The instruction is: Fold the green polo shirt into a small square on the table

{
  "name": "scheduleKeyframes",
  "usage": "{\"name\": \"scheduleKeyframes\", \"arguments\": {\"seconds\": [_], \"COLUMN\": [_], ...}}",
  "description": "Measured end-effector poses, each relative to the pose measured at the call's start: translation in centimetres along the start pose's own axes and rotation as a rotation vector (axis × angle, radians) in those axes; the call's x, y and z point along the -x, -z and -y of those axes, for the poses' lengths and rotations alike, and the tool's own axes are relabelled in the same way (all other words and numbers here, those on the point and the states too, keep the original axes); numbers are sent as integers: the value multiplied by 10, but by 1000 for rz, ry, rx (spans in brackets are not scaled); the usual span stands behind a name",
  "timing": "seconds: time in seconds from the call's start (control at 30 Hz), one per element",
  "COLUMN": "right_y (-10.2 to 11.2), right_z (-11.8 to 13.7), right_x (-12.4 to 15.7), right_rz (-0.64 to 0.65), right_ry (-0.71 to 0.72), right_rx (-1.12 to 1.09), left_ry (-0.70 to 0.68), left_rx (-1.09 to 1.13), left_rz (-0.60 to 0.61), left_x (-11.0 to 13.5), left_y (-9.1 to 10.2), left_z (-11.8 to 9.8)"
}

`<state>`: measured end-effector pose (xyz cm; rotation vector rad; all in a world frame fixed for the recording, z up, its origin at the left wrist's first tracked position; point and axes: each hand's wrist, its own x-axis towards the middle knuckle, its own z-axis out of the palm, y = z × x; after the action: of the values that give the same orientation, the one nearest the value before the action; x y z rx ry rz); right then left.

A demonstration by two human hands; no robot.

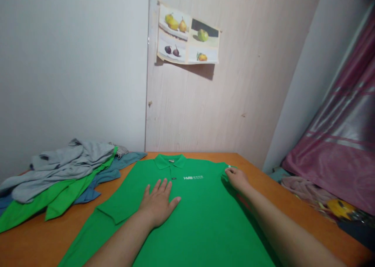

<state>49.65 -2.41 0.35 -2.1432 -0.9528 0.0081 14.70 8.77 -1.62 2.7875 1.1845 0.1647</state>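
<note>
A green polo shirt lies spread face up, its collar pointing away from me and a white printed logo on the chest. My left hand rests flat on the front of it, fingers spread, just below the button placket. At the far right, my right hand is closed on the shirt's sleeve, pinching the fabric near the shoulder. The sleeve on the left lies flat and angled outward. The shirt's lower hem is out of view.
On the left of the orange table is a heap of clothes in grey, bright green and blue. A pink curtain hangs at the right above more cloth items. Fruit pictures are stuck to the back panel.
</note>
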Motion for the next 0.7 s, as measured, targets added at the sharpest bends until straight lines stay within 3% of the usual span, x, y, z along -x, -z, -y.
{"name": "scheduleKeyframes", "arguments": {"seconds": [0.3,0.7], "right_y": [30,26], "right_z": [-43,-62], "right_x": [-32,-49], "right_rz": [-117,-18], "right_ry": [-260,-444], "right_rx": [78,228], "left_ry": [5,10], "left_rx": [-3,-30], "left_rz": [-6,10], "left_x": [1,0], "left_y": [2,3], "left_z": [-1,-1]}}
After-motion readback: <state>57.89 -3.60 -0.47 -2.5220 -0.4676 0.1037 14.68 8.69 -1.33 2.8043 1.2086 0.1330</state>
